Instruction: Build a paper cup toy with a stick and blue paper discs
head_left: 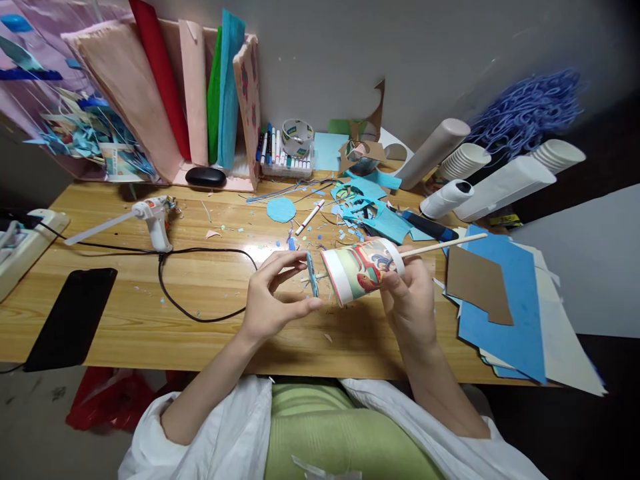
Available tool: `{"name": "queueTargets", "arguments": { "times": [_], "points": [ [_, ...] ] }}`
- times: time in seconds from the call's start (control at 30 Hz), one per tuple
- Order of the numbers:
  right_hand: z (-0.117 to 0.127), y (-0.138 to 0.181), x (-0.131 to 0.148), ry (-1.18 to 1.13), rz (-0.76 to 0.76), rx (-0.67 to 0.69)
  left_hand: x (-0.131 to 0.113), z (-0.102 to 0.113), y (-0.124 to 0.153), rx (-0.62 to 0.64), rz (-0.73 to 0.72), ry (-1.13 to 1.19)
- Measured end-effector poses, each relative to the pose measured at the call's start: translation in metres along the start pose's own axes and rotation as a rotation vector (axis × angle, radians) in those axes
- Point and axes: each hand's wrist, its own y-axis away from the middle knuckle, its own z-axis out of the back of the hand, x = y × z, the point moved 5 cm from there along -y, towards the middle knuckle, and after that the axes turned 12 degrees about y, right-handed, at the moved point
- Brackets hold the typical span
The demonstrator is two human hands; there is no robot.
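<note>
Table (175,343): grained wood | Pink box (130,87), far left: coloured rolls (227,87) | Clear tray (287,171), far: markers (273,143) | Right hand (413,300): closed around cup | Left hand (273,297): half open, fingertips at disc; grip cannot be told | Cup (363,270): printed paper, tapered, tilted, between hands | Stick (450,245): slim wood, protruding from cup's right end | Disc (313,275): flat, blue, left of cup

Paper cup (364,272): on its side, raised; white bands at both ends, red, pale-green and dark swirling print between. Wooden stick (450,243): pale, thin, running out of the cup's right end, tilted slightly upward. Blue disc (313,275): nearly edge-on, just off the cup's left end; attachment unclear.
</note>
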Motion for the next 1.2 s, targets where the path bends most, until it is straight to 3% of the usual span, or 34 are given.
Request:
{"name": "queueTargets", "arguments": {
  "times": [0.13,0.37,0.87,1.2],
  "points": [
    [-0.003,0.004,-0.002,-0.032,0.012,-0.038,-0.006,-0.005,0.001,0.003,-0.034,-0.036],
    [-0.006,0.006,0.001,-0.074,0.025,0.003,-0.011,-0.009,0.002,0.003,-0.044,-0.055],
    [-0.010,0.009,0.008,0.094,0.115,0.078,-0.011,-0.014,0.003,0.002,-0.019,-0.039],
    [-0.012,0.011,0.007,0.014,0.118,0.125,-0.013,-0.014,0.004,0.007,-0.019,-0.026]
  ]
}}
